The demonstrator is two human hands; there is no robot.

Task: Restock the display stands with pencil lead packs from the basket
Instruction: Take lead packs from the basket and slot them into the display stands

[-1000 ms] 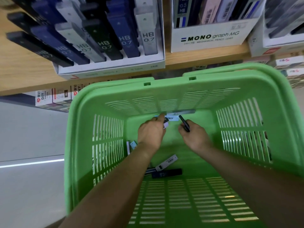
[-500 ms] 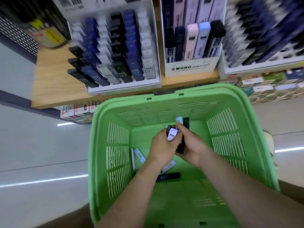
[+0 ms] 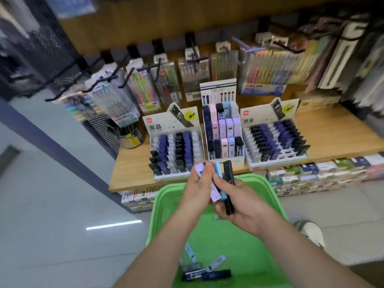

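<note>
Both hands are raised above the green basket [image 3: 166, 196], level with the shelf's front edge. My left hand [image 3: 197, 190] pinches a lilac lead pack [image 3: 215, 191]. My right hand [image 3: 241, 202] grips a black pack [image 3: 228, 183], and a light blue pack [image 3: 220, 181] sits between the two. Several more packs [image 3: 205, 271] lie on the basket floor. Three display stands sit on the wooden shelf: a left one [image 3: 176, 146] and a right one [image 3: 274, 140] with dark and white packs, and a middle one [image 3: 224, 134] with pastel packs.
Hanging pen sets [image 3: 145, 90] on black hooks fill the wall behind the stands. A black pen cup [image 3: 128, 136] stands left of them. Small boxes [image 3: 311, 173] line the shelf below. A white shoe [image 3: 311, 231] shows right of the basket on the grey floor.
Both hands rose out of the basket with the packs they gathered. The view tilted up from the basket floor to the shelf and the display stands.
</note>
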